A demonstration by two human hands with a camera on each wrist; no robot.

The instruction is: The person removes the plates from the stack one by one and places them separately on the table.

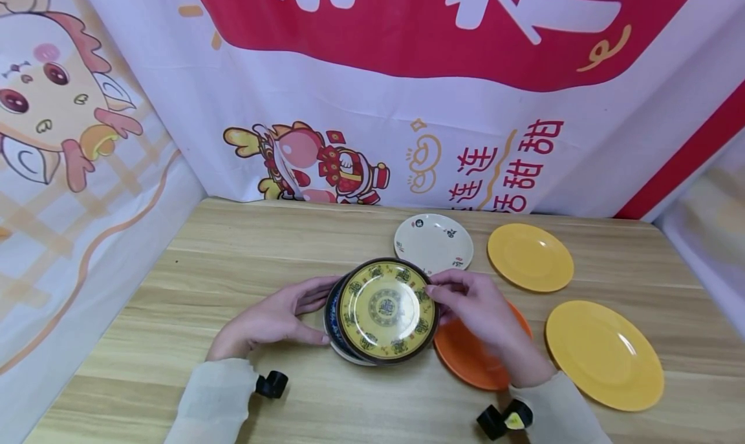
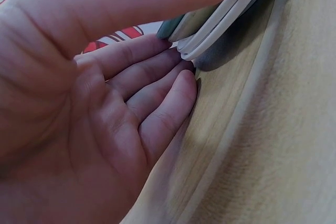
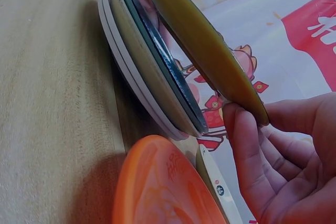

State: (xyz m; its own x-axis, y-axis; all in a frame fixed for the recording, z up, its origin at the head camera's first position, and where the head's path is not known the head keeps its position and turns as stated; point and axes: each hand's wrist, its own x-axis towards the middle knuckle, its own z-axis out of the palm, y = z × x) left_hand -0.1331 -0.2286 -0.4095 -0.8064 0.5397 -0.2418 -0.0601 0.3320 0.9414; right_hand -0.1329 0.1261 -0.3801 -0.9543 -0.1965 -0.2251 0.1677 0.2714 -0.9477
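Plate (image 1: 387,311) in right hand (image 1: 473,303) faces up, perhaps slightly tilted.

A yellow plate (image 1: 387,308), dark-rimmed and patterned with dark motifs, is held face up over a stack of plates (image 3: 151,69), dark blue uppermost, white lowest.

In the head view we lose most of the stacked plates (image 1: 332,318) under the patterned yellow plate (image 1: 387,311), part of the orange plate (image 1: 465,357) behind the right hand (image 1: 474,302) and forearm (image 1: 526,363), and some white lettering (image 1: 576,16) past the upper edge.
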